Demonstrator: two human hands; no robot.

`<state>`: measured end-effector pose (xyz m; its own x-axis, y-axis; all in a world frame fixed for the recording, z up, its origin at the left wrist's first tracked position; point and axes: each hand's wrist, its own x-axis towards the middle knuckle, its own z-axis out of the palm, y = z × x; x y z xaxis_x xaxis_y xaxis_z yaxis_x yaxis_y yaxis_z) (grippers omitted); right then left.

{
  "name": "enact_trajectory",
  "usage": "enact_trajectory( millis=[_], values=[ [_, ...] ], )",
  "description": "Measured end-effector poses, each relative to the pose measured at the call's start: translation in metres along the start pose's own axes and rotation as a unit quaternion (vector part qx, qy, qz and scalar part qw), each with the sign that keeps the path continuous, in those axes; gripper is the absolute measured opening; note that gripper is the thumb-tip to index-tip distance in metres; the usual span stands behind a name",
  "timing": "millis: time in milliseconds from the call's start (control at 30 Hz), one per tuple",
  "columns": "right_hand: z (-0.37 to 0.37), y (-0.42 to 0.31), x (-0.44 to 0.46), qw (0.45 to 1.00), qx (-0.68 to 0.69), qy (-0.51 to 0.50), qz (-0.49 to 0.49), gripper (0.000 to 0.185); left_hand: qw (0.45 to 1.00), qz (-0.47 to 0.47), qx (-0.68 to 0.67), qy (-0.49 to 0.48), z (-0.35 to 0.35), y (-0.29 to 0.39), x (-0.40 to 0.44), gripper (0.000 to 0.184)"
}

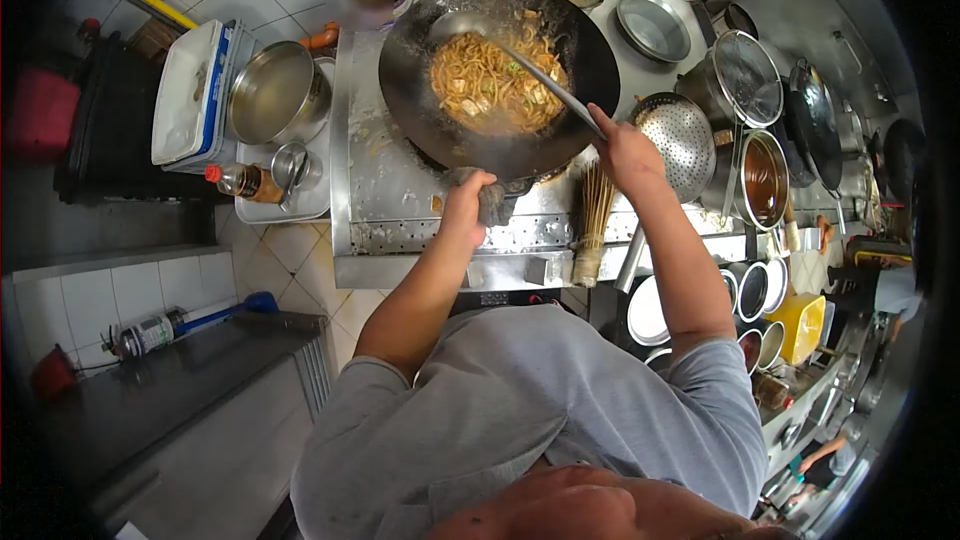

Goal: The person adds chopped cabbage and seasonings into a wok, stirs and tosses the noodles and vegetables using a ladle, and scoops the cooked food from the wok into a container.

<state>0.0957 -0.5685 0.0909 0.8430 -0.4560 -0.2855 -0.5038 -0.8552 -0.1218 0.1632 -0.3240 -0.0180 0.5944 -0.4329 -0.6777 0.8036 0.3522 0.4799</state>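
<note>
Left hand (466,208) clutches cloth (495,208) at the wok (408,75) ahead — likely heavy, best held there; right hand (632,154) grips ladle (546,80).

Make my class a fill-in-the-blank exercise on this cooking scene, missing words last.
1. The large round black metal wok holds a heap of long brown ____.
2. The long-handled silver metal ladle is in the person's ____ grip.
3. The left grip holds a crumpled grey ____ at the wok's near edge.
4. The brown cylindrical bottle has a ____ cap.

Missing words: noodles; right; cloth; red.
</note>
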Motion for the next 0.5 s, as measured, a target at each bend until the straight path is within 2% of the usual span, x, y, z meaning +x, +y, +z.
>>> enact_trajectory(
  millis=[33,100,133,200,267,300,433,500],
  values=[
    [-0.008,0.004,-0.005,1.000,0.000,0.000,0.000,0.057,1.000,0.000,0.001,0.000,-0.001,0.000,0.001,0.008],
    [-0.025,0.023,-0.017,0.995,-0.062,0.031,-0.070,0.063,1.000,-0.009,-0.008,-0.008,-0.005,-0.003,0.005,0.009],
    [-0.036,0.029,-0.027,0.995,-0.062,0.031,-0.070,0.063,1.000,-0.010,-0.007,-0.008,-0.007,-0.004,0.008,0.009],
    [-0.054,0.044,-0.049,0.988,-0.146,0.038,-0.042,0.062,1.000,-0.012,-0.012,-0.020,-0.010,-0.005,0.010,0.010],
    [-0.054,0.074,-0.070,0.985,-0.151,0.075,-0.040,0.057,1.000,-0.012,-0.013,-0.017,-0.007,-0.004,0.007,0.010],
    [-0.062,0.078,-0.086,0.986,-0.133,0.094,-0.030,0.052,1.000,-0.012,-0.013,-0.014,-0.005,-0.003,0.006,0.010],
    [-0.062,0.109,-0.134,0.983,-0.142,0.108,0.038,0.052,0.999,-0.039,-0.001,-0.016,-0.010,-0.003,0.007,0.012],
    [-0.064,0.113,-0.153,0.984,-0.077,0.077,0.138,0.050,1.000,-0.019,-0.005,-0.023,-0.017,-0.007,0.014,0.011]
  ],
)
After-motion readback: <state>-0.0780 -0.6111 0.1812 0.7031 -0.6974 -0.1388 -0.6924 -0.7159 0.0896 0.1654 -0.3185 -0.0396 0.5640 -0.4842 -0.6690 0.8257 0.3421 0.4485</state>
